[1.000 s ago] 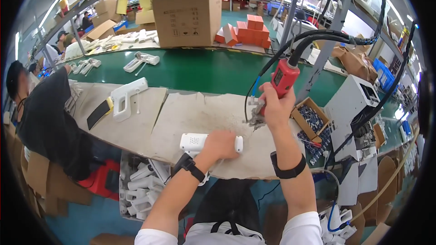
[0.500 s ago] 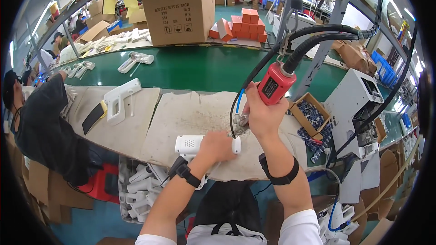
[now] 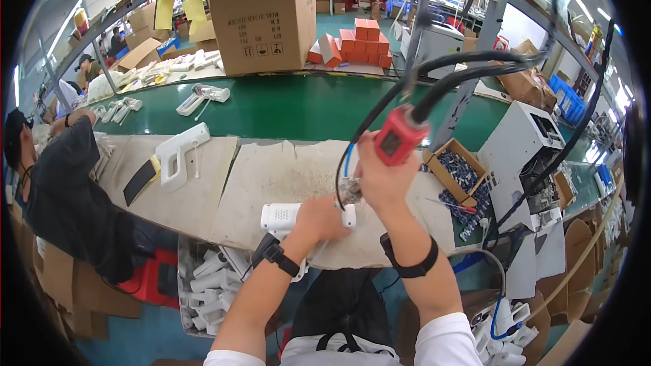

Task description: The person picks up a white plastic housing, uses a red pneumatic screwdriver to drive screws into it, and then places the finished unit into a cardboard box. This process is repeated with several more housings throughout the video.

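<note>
My left hand (image 3: 321, 218) is wrapped over a white gun-shaped plastic device (image 3: 277, 216) lying on the cardboard-covered bench, with small round holes in its left end. The device's right end pokes out past my fingers. My right hand (image 3: 386, 179) grips a red electric screwdriver (image 3: 403, 135), hung from above with a thick black cable rising from its top. Its metal lower end points down just above the device's right end. Whether the bit touches a screw is too small to tell. A thin black hose and a blue one run beside the tool.
Left lie another white gun-shaped housing (image 3: 178, 156) and a black strip (image 3: 140, 179). Right are a cardboard box of small screw-like parts (image 3: 456, 171) and a white machine (image 3: 519, 156). Beyond runs a green conveyor belt (image 3: 285, 105). A co-worker in a dark shirt (image 3: 64, 183) sits left.
My right hand and the screwdriver have moved left and slightly down, closer to the device's right end. My left hand stays on the device, nearly still.
</note>
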`<control>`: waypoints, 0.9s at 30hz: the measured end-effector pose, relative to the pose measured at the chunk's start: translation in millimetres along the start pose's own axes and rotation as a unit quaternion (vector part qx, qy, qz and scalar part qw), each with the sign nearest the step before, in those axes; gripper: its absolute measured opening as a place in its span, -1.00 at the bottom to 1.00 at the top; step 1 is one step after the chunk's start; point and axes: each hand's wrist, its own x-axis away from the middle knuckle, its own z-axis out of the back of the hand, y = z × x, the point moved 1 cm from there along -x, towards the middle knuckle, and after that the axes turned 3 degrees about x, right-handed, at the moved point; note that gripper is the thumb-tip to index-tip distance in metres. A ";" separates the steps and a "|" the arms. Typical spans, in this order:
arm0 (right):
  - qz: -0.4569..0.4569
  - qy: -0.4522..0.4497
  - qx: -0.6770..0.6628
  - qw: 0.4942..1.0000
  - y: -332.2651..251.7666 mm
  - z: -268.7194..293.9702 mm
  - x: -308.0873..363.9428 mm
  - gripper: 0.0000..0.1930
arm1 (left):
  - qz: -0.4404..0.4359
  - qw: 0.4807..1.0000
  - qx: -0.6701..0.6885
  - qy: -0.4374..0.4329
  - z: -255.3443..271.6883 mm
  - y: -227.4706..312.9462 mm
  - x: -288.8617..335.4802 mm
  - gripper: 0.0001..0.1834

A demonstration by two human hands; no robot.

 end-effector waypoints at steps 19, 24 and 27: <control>-0.055 -0.046 -0.004 0.997 11.9 7.2 27.6 -0.85 | -0.081 0.997 -0.015 0.015 20.2 -43.0 13.0 -0.05; -0.050 -0.029 -0.053 0.997 -35.9 11.7 9.6 -0.86 | 0.013 0.995 -0.060 -0.084 37.5 -74.7 33.0 0.01; -0.015 -0.009 -0.082 0.997 -54.2 8.3 -6.1 -0.85 | 0.024 0.989 -0.017 -0.144 33.7 -65.4 22.2 -0.04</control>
